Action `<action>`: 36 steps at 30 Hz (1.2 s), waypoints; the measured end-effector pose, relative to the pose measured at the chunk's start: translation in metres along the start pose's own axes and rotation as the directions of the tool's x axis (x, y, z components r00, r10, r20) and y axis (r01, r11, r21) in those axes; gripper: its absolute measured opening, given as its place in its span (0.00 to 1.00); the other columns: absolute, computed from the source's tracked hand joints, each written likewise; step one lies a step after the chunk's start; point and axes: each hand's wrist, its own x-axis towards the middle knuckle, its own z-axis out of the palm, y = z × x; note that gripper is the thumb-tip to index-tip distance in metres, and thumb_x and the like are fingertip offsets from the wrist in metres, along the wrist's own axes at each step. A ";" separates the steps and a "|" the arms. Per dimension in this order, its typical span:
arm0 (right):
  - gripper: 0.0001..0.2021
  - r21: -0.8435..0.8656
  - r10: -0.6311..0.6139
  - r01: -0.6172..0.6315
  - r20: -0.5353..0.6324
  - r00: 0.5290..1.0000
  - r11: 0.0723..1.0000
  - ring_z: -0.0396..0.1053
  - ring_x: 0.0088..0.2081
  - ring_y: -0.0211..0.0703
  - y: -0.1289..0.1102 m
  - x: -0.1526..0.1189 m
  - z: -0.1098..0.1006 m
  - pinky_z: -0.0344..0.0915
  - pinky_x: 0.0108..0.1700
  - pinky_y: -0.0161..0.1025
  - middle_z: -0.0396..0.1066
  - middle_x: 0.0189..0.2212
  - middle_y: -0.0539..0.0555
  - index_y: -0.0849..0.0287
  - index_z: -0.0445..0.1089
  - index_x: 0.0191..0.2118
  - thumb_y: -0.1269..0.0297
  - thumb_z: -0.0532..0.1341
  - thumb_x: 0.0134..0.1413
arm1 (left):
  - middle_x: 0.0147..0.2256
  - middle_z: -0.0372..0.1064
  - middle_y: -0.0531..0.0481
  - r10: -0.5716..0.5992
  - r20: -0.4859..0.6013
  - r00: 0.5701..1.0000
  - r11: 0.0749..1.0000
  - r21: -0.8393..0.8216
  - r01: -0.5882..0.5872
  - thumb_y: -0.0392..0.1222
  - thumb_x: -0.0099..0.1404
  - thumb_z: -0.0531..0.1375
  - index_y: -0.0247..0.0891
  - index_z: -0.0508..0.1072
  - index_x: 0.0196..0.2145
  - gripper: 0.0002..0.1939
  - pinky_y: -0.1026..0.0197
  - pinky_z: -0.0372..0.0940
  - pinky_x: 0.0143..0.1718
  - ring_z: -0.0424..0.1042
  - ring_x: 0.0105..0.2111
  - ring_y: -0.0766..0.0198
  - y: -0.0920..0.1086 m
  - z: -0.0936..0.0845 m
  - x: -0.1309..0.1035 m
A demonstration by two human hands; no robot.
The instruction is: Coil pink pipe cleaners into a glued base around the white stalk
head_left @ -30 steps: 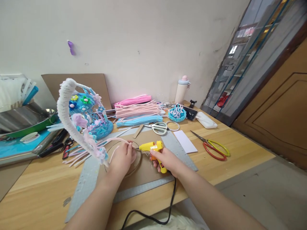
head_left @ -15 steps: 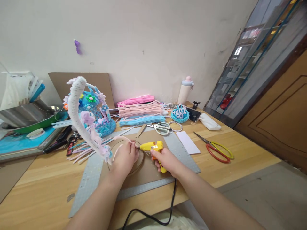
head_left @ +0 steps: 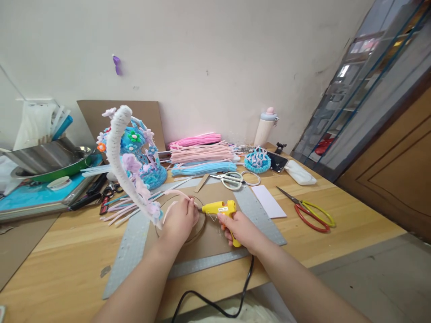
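My right hand point(head_left: 241, 229) is wrapped around the handle of a yellow hot glue gun point(head_left: 218, 207), whose nozzle points left. The tip reaches my left hand point(head_left: 180, 220), whose fingers pinch a pale pink pipe cleaner point(head_left: 178, 193) that curves away behind them. Part of this strip is hidden by the hand. Beneath it a thin round ring point(head_left: 204, 223) lies on a brown cardboard sheet point(head_left: 215, 244). A white curved stem point(head_left: 117, 157) with fuzzy lilac flowers stands left of my left hand, its lower end close to my wrist.
Red-and-yellow scissors point(head_left: 313, 215) lie at the right, past a white card point(head_left: 268, 202). White-handled scissors point(head_left: 232, 181) and bundled pipe cleaners point(head_left: 202, 154) are behind the grey mat point(head_left: 126, 255). Steel bowls point(head_left: 43, 157) stand at left. The gun's black cord point(head_left: 215, 307) hangs over the front edge.
The whole view has swung a little left, so everything sits farther right in the picture. Both hands keep their grips, and the nozzle stays by my left fingertips.
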 end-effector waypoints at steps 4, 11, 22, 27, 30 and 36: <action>0.17 -0.002 0.002 -0.002 -0.001 1.000 1.000 0.55 0.15 0.28 0.001 -0.004 0.000 0.61 0.14 0.28 0.57 0.20 0.42 0.57 0.59 0.30 0.48 0.61 0.50 | 0.33 0.74 0.44 0.001 -0.001 1.000 1.000 0.014 -0.001 0.44 0.70 0.44 0.36 0.72 0.38 0.19 0.60 0.62 0.39 0.73 0.36 0.58 0.002 -0.001 -0.001; 0.18 -0.020 0.016 -0.016 -0.001 1.000 1.000 0.55 0.14 0.28 0.003 -0.010 -0.002 0.61 0.14 0.29 0.57 0.19 0.41 0.57 0.58 0.30 0.47 0.60 0.49 | 0.34 0.74 0.43 -0.003 -0.006 1.000 0.999 0.036 0.003 0.41 0.70 0.44 0.35 0.72 0.38 0.17 0.59 0.61 0.41 0.73 0.39 0.57 0.002 0.002 0.001; 0.17 -0.045 0.018 -0.017 0.030 0.999 0.999 0.55 0.16 0.29 0.008 -0.025 -0.002 0.61 0.16 0.29 0.56 0.20 0.41 0.57 0.58 0.31 0.47 0.58 0.51 | 0.34 0.74 0.41 0.003 -0.003 1.000 0.999 0.037 -0.003 0.44 0.71 0.43 0.35 0.72 0.39 0.20 0.59 0.62 0.42 0.73 0.40 0.56 -0.007 0.008 0.002; 0.17 -0.086 0.022 -0.019 0.042 0.999 0.996 0.55 0.16 0.30 0.008 -0.029 0.000 0.60 0.16 0.29 0.54 0.18 0.40 0.57 0.59 0.31 0.47 0.56 0.53 | 0.34 0.74 0.41 -0.006 0.008 1.000 1.000 0.014 0.006 0.43 0.70 0.43 0.34 0.73 0.39 0.20 0.58 0.62 0.43 0.73 0.41 0.56 -0.005 0.006 0.002; 0.16 -0.117 0.032 -0.027 0.045 0.998 0.993 0.56 0.16 0.31 0.006 -0.032 0.002 0.60 0.16 0.29 0.54 0.16 0.40 0.57 0.60 0.32 0.47 0.56 0.53 | 0.35 0.74 0.41 -0.018 0.016 1.000 1.000 -0.002 0.018 0.43 0.70 0.44 0.35 0.73 0.40 0.19 0.59 0.62 0.42 0.72 0.41 0.56 -0.004 0.004 0.001; 0.16 -0.201 0.064 -0.054 0.046 0.997 0.978 0.57 0.15 0.33 0.006 -0.038 0.006 0.59 0.17 0.31 0.55 0.13 0.40 0.58 0.62 0.34 0.48 0.55 0.55 | 0.37 0.74 0.42 -0.041 0.031 0.999 0.999 -0.025 0.041 0.43 0.70 0.44 0.35 0.73 0.42 0.19 0.60 0.62 0.42 0.72 0.42 0.57 -0.002 0.002 0.001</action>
